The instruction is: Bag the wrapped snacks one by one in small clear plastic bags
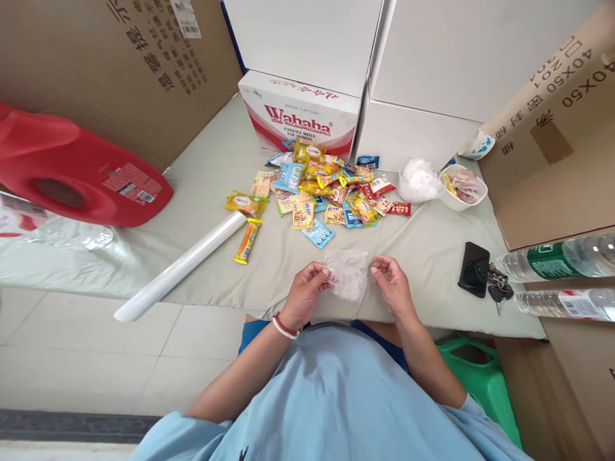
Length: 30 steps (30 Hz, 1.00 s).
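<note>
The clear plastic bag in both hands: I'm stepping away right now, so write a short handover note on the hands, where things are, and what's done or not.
Left hand: pinching the left edge of the clear plastic bag.
Right hand: pinching its right edge; the bag hangs between them above the cloth-covered table.
Things: the snack packets lie in a loose pile in front of the Wahaha box; a white bowl to the right holds a few more.
Done: bag in hand.
Left: nothing is visible in the bag; the pile lies unpacked.
</note>
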Each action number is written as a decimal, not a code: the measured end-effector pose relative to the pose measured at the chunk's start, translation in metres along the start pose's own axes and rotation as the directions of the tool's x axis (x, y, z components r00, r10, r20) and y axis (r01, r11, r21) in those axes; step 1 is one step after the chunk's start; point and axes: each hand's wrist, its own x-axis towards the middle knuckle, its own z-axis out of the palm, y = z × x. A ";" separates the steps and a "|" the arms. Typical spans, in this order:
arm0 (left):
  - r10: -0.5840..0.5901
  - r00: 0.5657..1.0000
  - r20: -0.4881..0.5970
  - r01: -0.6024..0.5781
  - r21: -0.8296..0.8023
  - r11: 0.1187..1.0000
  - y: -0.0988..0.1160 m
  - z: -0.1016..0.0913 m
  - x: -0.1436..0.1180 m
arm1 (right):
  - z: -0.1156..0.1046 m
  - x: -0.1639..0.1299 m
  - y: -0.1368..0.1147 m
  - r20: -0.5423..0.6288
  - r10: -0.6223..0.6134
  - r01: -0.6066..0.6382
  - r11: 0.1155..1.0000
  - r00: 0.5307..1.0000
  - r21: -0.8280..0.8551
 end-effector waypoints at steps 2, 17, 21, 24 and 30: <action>-0.020 0.999 0.030 0.020 -0.011 1.000 0.004 -0.005 -0.001 | -0.004 0.002 -0.005 0.037 -0.224 0.227 0.958 0.974 -0.176; 0.025 0.993 -0.118 -0.019 0.053 0.998 0.005 -0.027 0.004 | 0.027 0.001 -0.016 0.288 -0.414 0.480 0.849 0.864 -0.222; 0.040 0.993 -0.113 -0.041 -0.010 0.999 0.015 -0.038 0.003 | -0.003 -0.002 -0.019 0.160 -0.324 0.352 0.915 0.932 -0.197; 0.019 0.997 -0.072 -0.019 -0.003 1.000 0.010 -0.032 0.000 | 0.005 -0.004 -0.022 0.243 -0.387 0.447 0.848 0.889 -0.286; -0.001 1.000 -0.009 0.000 -0.060 0.998 0.008 -0.020 -0.005 | 0.061 0.010 -0.023 0.422 -0.483 0.630 0.691 0.767 -0.355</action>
